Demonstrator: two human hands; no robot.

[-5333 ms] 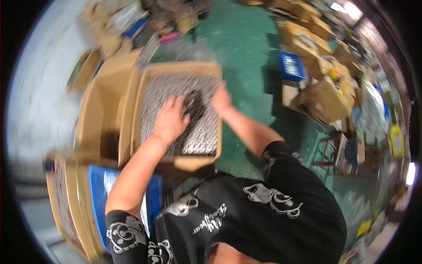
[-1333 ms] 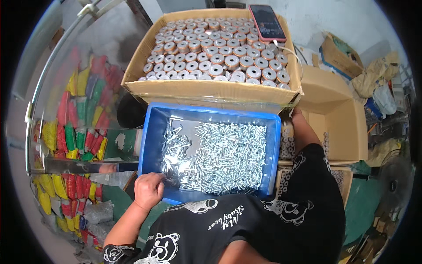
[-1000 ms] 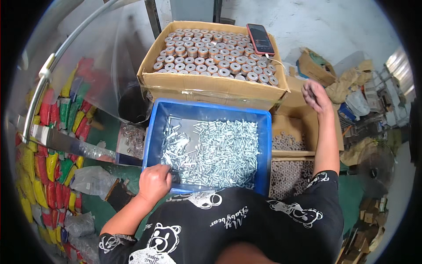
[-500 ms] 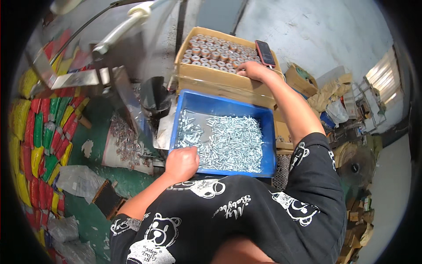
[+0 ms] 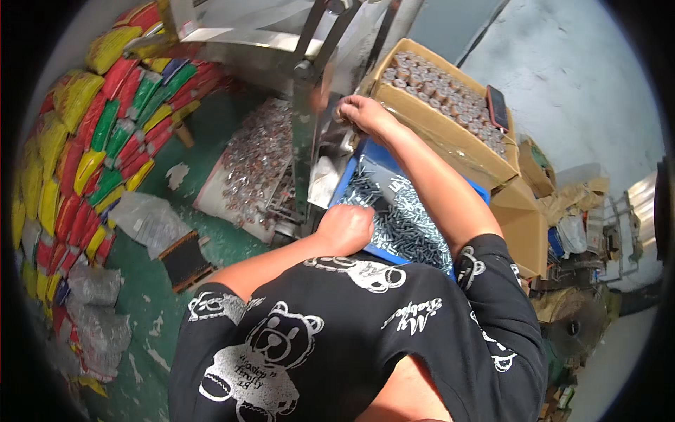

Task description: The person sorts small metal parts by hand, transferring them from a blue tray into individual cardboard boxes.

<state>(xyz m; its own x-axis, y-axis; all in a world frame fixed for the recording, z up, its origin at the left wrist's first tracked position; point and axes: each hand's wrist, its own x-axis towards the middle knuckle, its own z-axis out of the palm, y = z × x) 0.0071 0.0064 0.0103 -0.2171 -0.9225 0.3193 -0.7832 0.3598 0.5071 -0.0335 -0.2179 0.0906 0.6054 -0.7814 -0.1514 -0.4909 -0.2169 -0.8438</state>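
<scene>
My left hand (image 5: 346,231) is closed over the near left part of a blue plastic bin (image 5: 391,257) filled with small silvery metal pins (image 5: 422,225). Whatever its curled fingers hold is hidden. My right arm reaches across the bin, and my right hand (image 5: 365,114) is beside the metal upright of a machine (image 5: 304,141). Its fingers are bent together, and what they hold cannot be made out. Behind the bin stands an open cardboard box (image 5: 450,151) with rows of small round pieces with holes (image 5: 443,91).
A phone (image 5: 496,107) rests on the box's right edge. Left of the machine, many small pieces lie on a pale sheet (image 5: 211,197) on the green floor. Red, yellow and green sacks (image 5: 91,169) are piled at the left. Another cardboard box (image 5: 517,225) stands right of the bin.
My right hand has left the cardboard box and moved left to the machine. The view has turned, so the bin and box appear farther right. My left hand stays by the bin's edge.
</scene>
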